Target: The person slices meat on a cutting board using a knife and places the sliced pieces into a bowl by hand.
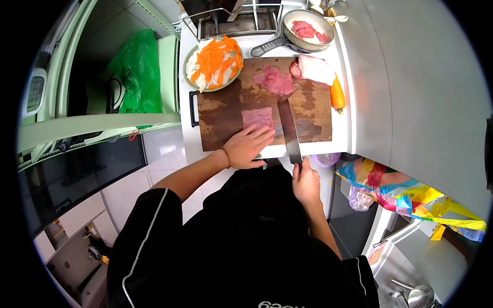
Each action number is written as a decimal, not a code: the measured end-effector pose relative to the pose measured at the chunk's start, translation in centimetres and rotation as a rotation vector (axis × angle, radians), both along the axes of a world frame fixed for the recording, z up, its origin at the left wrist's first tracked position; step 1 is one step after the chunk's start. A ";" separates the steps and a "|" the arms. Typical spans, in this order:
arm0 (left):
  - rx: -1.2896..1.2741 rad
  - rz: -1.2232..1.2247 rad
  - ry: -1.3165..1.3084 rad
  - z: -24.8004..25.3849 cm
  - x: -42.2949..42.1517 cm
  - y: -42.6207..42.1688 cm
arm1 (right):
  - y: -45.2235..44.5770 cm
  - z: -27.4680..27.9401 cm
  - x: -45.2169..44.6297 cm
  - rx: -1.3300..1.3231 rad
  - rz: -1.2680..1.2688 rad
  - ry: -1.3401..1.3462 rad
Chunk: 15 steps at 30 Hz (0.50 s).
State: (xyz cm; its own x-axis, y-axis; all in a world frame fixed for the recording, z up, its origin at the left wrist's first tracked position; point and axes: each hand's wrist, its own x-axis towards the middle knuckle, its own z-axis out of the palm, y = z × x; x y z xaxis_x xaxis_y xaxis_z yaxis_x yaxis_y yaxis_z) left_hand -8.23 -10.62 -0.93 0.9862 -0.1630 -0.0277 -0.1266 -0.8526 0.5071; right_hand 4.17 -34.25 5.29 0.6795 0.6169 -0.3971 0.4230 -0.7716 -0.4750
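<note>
On the wooden cutting board [221,115] lies a flat piece of raw meat [258,117]. My left hand [250,145] rests on its near edge with the fingers stretched out flat. In my right hand [306,180] is the handle of a kitchen knife [290,131]. The broad blade points away from me over the board, just right of the meat and apart from it. Sliced raw meat [276,80] sits in a heap farther back on the board. A larger chunk of meat with a pale fatty side [315,69] lies at the board's back right corner.
A plate of orange and white vegetable slices [218,61] overlaps the board's back left corner. Behind the board, a pan [308,32] holds more raw meat. A carrot [337,95] lies along the right edge. The grey wall panel [411,77] bounds the right side.
</note>
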 end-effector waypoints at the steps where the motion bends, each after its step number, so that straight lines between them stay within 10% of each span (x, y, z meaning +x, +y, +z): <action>1: -0.061 -0.116 0.017 -0.9 -0.5 0.4 | 0.1 0.1 -0.3 -0.009 -0.004 -0.009; 6: 0.003 0.271 -0.085 1.1 1.5 1.2 | 0.3 -0.1 -1.0 -0.049 -0.044 0.004; 15: -0.084 -0.066 -0.115 -1.3 -1.7 1.1 | 2.1 -0.7 -4.7 -0.038 -0.172 -0.043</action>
State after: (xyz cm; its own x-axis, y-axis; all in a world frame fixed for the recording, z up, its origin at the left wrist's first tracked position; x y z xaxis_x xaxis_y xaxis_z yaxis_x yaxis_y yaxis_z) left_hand -9.95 -9.50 -2.24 0.9691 -0.2249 0.1015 -0.2428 -0.7954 0.5553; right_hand -0.51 -32.15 4.63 0.7905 0.4753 -0.3862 0.3029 -0.8515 -0.4280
